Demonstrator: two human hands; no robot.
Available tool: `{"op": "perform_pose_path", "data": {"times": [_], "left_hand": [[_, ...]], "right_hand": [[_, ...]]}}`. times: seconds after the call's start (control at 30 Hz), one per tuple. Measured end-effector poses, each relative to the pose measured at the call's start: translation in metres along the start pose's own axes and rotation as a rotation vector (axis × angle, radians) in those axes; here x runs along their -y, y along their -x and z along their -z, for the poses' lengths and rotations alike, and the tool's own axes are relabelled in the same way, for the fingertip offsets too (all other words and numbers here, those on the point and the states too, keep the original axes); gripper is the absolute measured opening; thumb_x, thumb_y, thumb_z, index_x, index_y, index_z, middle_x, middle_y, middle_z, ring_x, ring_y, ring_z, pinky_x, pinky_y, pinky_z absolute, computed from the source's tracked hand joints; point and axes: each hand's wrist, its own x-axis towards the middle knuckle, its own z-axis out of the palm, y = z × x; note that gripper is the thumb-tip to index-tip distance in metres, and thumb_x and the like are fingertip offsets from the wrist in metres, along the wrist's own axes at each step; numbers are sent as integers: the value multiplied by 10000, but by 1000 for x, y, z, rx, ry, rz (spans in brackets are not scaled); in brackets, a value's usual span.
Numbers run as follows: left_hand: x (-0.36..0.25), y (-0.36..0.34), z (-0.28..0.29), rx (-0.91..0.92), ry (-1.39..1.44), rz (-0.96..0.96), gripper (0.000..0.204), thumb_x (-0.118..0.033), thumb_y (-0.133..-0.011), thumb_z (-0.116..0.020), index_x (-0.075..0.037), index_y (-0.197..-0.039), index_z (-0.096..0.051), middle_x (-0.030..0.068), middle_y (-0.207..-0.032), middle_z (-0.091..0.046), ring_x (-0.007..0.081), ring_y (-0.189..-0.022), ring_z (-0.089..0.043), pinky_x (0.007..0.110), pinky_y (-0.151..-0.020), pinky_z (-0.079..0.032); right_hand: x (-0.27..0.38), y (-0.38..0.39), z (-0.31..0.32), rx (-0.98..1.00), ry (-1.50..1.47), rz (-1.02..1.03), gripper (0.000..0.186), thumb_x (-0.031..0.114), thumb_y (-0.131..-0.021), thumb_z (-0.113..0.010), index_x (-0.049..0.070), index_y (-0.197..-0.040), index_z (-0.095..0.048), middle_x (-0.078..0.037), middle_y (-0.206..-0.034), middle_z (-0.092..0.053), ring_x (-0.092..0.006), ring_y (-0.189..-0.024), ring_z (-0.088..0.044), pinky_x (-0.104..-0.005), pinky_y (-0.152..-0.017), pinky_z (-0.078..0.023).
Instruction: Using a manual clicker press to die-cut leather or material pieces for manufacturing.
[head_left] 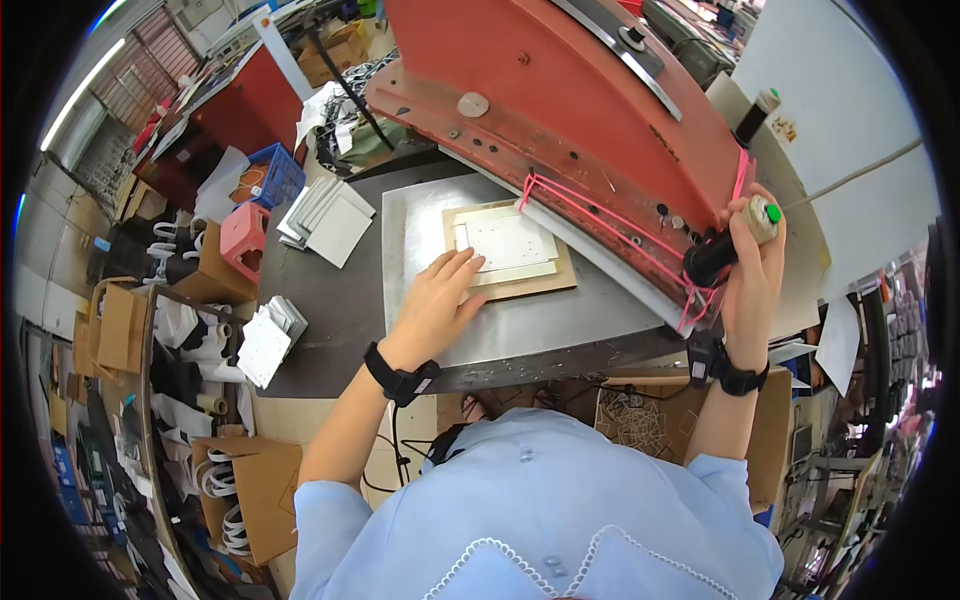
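My left hand (pixel 440 305) rests with spread fingers on the lower left of a white sheet with small holes (pixel 515 240), which lies on a pale board and a tan backing board (pixel 562 283) atop the metal plate (pixel 410 220). My right hand (pixel 750 265) is wrapped around the grey upper part of a control handle (pixel 712 257) with a green button (pixel 772 214), at the right of a red machine (pixel 590 110). Pink cords (pixel 630 235) are strung along the machine's lower arm, above the metal plate.
Two stacks of pale plates (pixel 335 230) (pixel 262 350) sit on the dark table (pixel 330 370) at left. Beyond are a blue crate (pixel 283 172), a red stool (pixel 243 245) and cardboard boxes (pixel 275 500). A box of small scraps (pixel 645 430) is below the table; a wall panel (pixel 840 90) stands at right.
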Motion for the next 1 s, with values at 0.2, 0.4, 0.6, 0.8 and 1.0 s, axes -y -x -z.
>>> {"op": "perform_pose_path", "data": {"times": [0.2, 0.4, 0.6, 0.8, 1.0], "left_hand": [[9, 6, -17, 89, -88, 29, 541, -228, -874, -690, 13, -1329, -522, 185, -1402, -522, 359, -1308, -469, 440, -1050, -398], [9, 9, -17, 93, -81, 6, 566, -238, -871, -696, 30, -1335, -513, 187, -1436, -489, 354, -1319, -459, 434, -1063, -389], [7, 11, -18, 98, -94, 28, 611, -252, -859, -706, 43, -1349, -491, 204, -1439, -478, 364, -1319, -460, 435, -1069, -386], [4, 13, -23, 72, -93, 27, 637, -264, -841, -716, 43, -1351, -488, 209, -1436, -478, 381, -1315, -461, 440, -1065, -392], [9, 18, -24, -70, 76, 60, 612, -191, -831, -738, 41, -1341, -491, 226, -1403, -498, 399, -1305, -461, 438, -1075, -379]], "right_hand": [[-26, -19, 13, -200, 252, 252, 576, 78, -924, -637, -51, -1419, -372, -167, -1432, -418, -223, -1298, -444, -346, -1118, -315], [-58, 15, -48, 421, 543, 9, 214, 133, -877, -629, 47, -1066, -680, -157, -1142, -617, -343, -1166, -534, -381, -1025, -398], [-143, 14, -109, 582, 867, 75, 251, 279, -857, -652, 36, -839, -710, -164, -890, -625, -335, -885, -566, -435, -800, -447], [-162, 14, -122, 530, 760, -24, 285, 294, -803, -726, 15, -778, -675, -145, -827, -627, -286, -841, -588, -409, -752, -466], [-118, 20, -132, 601, 109, -427, 210, 165, -869, -727, -3, -864, -601, -48, -856, -628, -99, -802, -592, -242, -716, -468]]}}
